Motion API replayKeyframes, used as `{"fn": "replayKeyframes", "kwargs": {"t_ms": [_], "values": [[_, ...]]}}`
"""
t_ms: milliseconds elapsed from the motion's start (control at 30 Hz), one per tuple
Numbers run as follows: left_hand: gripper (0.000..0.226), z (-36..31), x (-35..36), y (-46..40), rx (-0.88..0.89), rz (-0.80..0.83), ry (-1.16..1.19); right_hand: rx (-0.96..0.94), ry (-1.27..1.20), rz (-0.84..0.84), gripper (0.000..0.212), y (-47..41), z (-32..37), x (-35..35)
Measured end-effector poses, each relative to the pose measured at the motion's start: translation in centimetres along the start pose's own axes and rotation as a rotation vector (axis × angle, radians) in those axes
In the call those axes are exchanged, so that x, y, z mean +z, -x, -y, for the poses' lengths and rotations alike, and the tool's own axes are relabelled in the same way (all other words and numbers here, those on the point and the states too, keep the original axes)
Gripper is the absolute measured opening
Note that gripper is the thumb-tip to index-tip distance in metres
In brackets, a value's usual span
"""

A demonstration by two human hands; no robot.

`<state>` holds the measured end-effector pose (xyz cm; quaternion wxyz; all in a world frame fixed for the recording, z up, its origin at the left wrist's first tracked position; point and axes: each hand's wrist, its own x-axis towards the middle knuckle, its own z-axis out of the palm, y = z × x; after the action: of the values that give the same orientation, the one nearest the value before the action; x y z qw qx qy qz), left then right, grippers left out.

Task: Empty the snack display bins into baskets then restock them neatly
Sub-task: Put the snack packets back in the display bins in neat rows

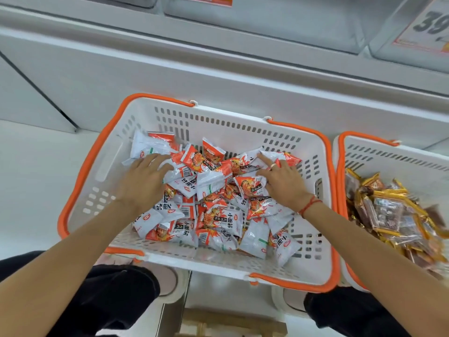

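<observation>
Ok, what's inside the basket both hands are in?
The basket holds a loose heap of white and orange snack packets. The left hand and right hand rest on top. Packets underneath the heap and most of the basket floor are covered.

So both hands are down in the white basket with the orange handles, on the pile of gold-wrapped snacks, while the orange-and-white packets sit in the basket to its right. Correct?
Not quite: the snacks are swapped. The head view shows the left hand and right hand on the orange-and-white packets in the white basket; the gold-wrapped snacks lie in the basket to its right.
</observation>
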<state>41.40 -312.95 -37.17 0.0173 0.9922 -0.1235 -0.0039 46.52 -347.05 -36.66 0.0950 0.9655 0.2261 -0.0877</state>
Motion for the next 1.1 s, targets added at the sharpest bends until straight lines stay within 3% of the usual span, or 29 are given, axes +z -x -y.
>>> {"fn": "replayKeyframes", "kwargs": {"t_ms": [100, 200, 267, 300, 367, 433, 600, 667, 767, 867, 933, 1000, 1100], "values": [[0.049, -3.2, 0.2, -1.0, 0.133, -0.112, 0.08, -0.027, 0.075, -0.077, 0.037, 0.3, 0.6, 0.7], [0.085, -6.7, 2.0, -1.5, 0.49, 0.176, 0.054, -0.147, 0.067, -0.131, 0.042, 0.9, 0.9, 1.8], [0.091, -8.9, 4.2, -1.2, 0.807, 0.378, -0.083, -0.284, 0.051, -0.131, 0.045, 1.6, 0.8, 2.5], [0.087, -9.6, 5.5, -1.1, 0.868, 0.451, -0.129, -0.332, 0.033, -0.13, 0.045, 2.0, 0.6, 2.9], [0.083, -10.6, 7.5, -1.5, 0.819, 0.558, -0.242, -0.344, -0.035, -0.116, 0.047, 2.5, 0.0, 3.6], [0.073, -11.0, 7.8, -2.7, 0.765, 0.536, -0.309, -0.312, -0.089, -0.107, 0.053, 2.4, -0.8, 4.1], [0.03, -7.8, 3.5, -6.1, 0.758, 0.164, -0.292, -0.272, -0.082, -0.196, 0.046, 1.9, -0.8, 4.5], [0.031, -4.1, 1.3, -6.8, 0.61, 0.012, -0.219, -0.244, -0.062, -0.172, 0.039, 1.0, -0.3, 4.5], [0.039, 1.1, -1.3, -6.3, 0.33, -0.041, -0.119, -0.237, -0.01, -0.097, 0.035, -0.1, 0.4, 4.5], [0.037, 2.3, -1.9, -5.0, 0.23, -0.063, -0.136, -0.248, 0.015, 0.028, 0.04, -0.6, 0.7, 3.5], [0.038, 2.4, -1.7, -4.7, 0.205, -0.111, -0.107, -0.24, -0.027, 0.081, 0.056, -0.6, 1.2, 2.4], [0.042, 2.8, -2.2, -4.4, 0.155, -0.186, -0.055, -0.277, -0.213, -0.053, 0.061, -0.3, 2.3, 1.0], [0.068, 3.9, -2.5, -4.0, -0.01, -0.213, -0.037, -0.282, -0.428, -0.401, 0.04, -2.3, 4.9, -0.1]]}}
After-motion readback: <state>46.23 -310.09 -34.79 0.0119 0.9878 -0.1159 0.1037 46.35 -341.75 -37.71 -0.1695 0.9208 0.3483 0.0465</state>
